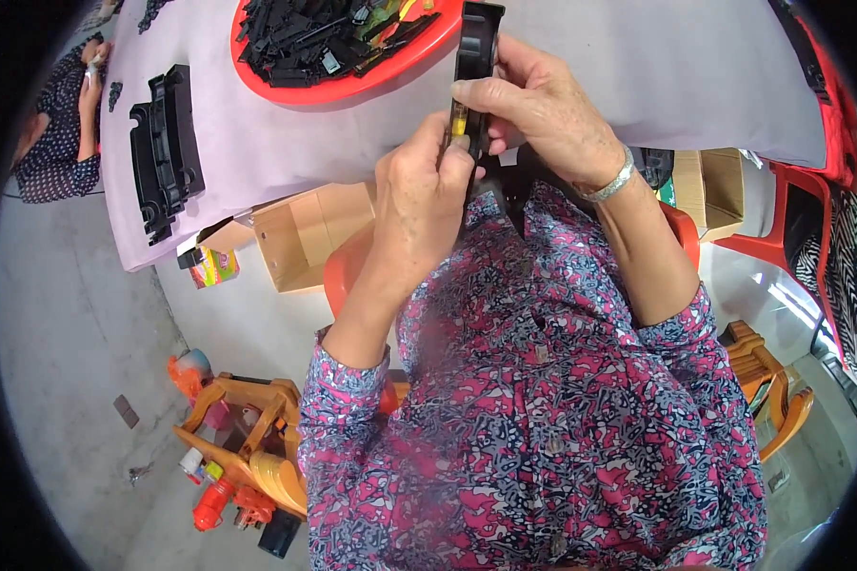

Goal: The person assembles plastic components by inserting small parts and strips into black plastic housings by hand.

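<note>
Pinches long black part (477, 48) low down with left hand (419, 186), higher up with right hand (567, 122) — holds it at near edge of lilac surface (657, 67), near red tray (300, 97) heaped with black pieces (300, 43).

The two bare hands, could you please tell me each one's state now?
Left hand: closed, holding a long black plastic part.
Right hand: closed, holding the same part.

- Basin (300, 98): on the table (257, 152).
- Loose parts (300, 43): inside the basin.
- Frame (183, 133): on the table, left of the basin.
- Held part (476, 48): just right of the basin, between left hand (419, 186) and right hand (557, 114).
- Near box (276, 249): before the basin, below table level.
- Far-right box (687, 190): right of the basin, nearer the wearer.
- Another person (62, 181): left of the basin, beyond the table.
</note>
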Tool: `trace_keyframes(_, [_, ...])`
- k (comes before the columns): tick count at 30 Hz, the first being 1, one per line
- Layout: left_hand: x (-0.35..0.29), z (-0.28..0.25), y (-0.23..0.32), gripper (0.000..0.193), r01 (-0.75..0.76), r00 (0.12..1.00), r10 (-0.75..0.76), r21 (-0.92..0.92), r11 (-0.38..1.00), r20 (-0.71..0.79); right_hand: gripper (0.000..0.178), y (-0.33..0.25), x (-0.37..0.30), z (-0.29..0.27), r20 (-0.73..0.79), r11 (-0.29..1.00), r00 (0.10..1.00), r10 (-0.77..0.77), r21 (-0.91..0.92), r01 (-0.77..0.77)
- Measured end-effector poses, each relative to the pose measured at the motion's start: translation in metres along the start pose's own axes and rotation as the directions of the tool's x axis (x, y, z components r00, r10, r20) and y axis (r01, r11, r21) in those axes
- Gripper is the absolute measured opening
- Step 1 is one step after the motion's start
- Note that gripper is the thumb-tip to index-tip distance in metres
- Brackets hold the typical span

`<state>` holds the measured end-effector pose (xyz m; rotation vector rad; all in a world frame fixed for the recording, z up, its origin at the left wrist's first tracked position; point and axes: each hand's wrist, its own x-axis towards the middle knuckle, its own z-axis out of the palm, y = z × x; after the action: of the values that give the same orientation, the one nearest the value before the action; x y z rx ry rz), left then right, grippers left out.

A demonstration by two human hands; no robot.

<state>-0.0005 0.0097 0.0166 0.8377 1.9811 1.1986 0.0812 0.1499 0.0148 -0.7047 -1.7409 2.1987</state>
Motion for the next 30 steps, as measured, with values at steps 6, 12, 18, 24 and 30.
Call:
trace_keyframes(6, [-0.004,-0.001,-0.003,0.024,-0.036,0.999,0.035,0.034,0.999,0.016,0.029,0.001,-0.004,0.001,-0.005,1.0,1.0,-0.014,-0.021,0.014])
trace_keyframes(12, [-0.006,-0.017,-0.012,0.033,0.17,0.972,-0.061,-0.501,0.849,0.227,0.029,0.002,-0.006,0.004,0.027,0.999,1.0,-0.012,0.042,0.011])
trace_keyframes(18, [-0.009,-0.016,-0.024,0.045,0.303,0.928,-0.025,-0.713,0.632,0.373,0.029,0.008,-0.01,0.009,0.071,0.986,0.997,0.038,0.162,-0.049])
trace_keyframes(24, [-0.017,-0.004,-0.01,0.043,0.203,0.976,-0.109,-0.618,0.759,0.187,0.032,0.01,-0.026,0.026,-0.01,0.992,0.994,-0.106,0.065,0.106])
trace_keyframes(30, [-0.022,0.003,-0.007,0.041,0.087,0.995,-0.057,-0.477,0.875,0.077,0.024,0.017,-0.027,0.026,-0.011,0.984,0.991,-0.135,0.113,0.135])
